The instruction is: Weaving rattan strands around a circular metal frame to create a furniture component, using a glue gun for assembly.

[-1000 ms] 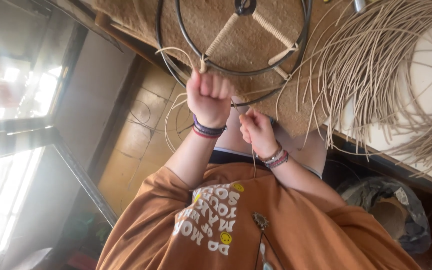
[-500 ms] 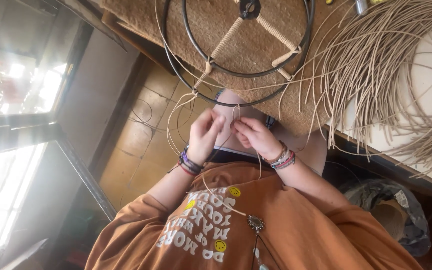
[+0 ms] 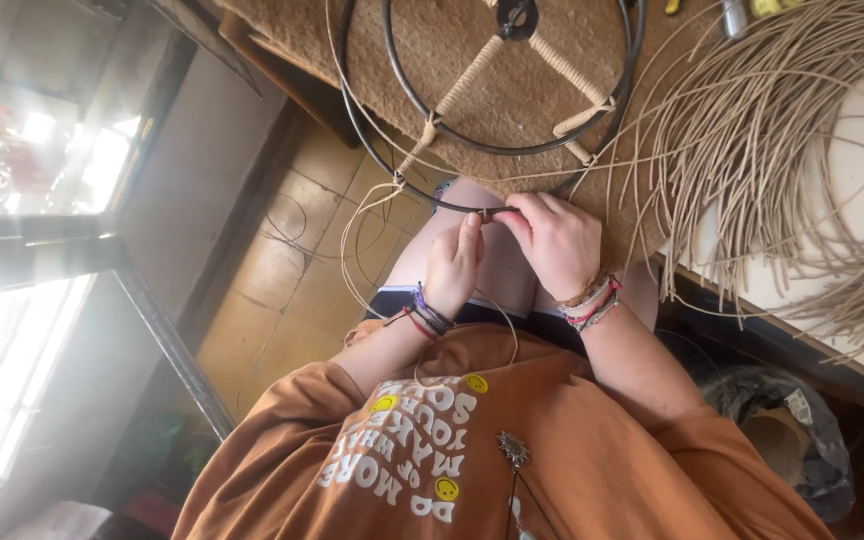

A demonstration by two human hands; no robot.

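Near the ring's lower edge, our left hand (image 3: pixel 454 262) and right hand (image 3: pixel 554 240) pinch a thin tan cord (image 3: pixel 357 235) against the black metal ring (image 3: pixel 392 165). Light and springy, that cord likely handles best gripped close to the ring.

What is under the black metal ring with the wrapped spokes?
A brown woven mat lies under most of the ring. Its near edge juts past the mat, over tiled floor and the person's legs. Whatever sits beneath the mat is covered.
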